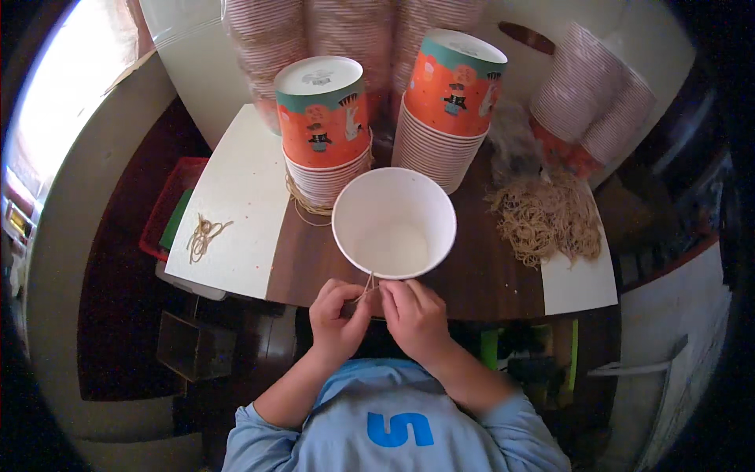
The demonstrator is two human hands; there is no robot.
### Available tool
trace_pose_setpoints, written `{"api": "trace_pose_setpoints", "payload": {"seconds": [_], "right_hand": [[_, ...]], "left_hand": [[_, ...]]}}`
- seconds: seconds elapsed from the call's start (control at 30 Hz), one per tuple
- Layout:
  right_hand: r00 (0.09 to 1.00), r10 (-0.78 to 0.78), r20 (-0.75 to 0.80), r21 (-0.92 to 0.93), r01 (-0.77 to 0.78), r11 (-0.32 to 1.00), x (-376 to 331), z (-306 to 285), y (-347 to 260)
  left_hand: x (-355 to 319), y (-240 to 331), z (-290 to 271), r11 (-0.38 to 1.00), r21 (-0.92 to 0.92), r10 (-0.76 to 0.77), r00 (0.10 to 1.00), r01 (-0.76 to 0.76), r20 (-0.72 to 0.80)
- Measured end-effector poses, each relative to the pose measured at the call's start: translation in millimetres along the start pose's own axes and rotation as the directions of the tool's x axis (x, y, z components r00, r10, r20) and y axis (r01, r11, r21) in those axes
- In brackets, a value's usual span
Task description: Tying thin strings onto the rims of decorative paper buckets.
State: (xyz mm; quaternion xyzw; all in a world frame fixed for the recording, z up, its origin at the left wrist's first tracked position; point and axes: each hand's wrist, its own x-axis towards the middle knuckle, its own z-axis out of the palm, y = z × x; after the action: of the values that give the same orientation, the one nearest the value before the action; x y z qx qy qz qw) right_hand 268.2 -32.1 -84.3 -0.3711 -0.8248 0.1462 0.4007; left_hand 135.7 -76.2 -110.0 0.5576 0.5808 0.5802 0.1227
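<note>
A white paper bucket (393, 224) stands mouth up at the table's near edge, its inside facing me. At its near rim a thin tan string (370, 286) runs between my two hands. My left hand (338, 315) is closed, pinching the string between thumb and forefinger. My right hand (413, 315) pinches the string too, just right of it, fingertips close to the bucket's rim. Whether the string passes through the bucket's wall is too small to tell.
Two stacks of upside-down orange and green buckets, left (324, 118) and right (452, 86), stand behind. A tangled heap of tan strings (550, 216) lies at right, a small string bundle (206, 237) at left. Wrapped bucket stacks (346, 39) rise at the back.
</note>
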Motion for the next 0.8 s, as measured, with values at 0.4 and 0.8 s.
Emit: {"api": "trace_pose_setpoints", "payload": {"seconds": [0.4, 0.8], "right_hand": [[0.81, 0.288, 0.512, 0.685, -0.586, 0.432, -1.3, 15.8, 12.1], [0.676, 0.323, 0.662, 0.748, -0.62, -0.235, -6.9, 21.6, 10.7]], "left_hand": [[-7.0, -4.3, -5.2, 0.746, -0.467, -0.436, 0.878, 0.475, 0.198], [-5.8, 4.5, -12.7, 0.49, -0.496, -0.633, 0.683, 0.717, 0.364]]}}
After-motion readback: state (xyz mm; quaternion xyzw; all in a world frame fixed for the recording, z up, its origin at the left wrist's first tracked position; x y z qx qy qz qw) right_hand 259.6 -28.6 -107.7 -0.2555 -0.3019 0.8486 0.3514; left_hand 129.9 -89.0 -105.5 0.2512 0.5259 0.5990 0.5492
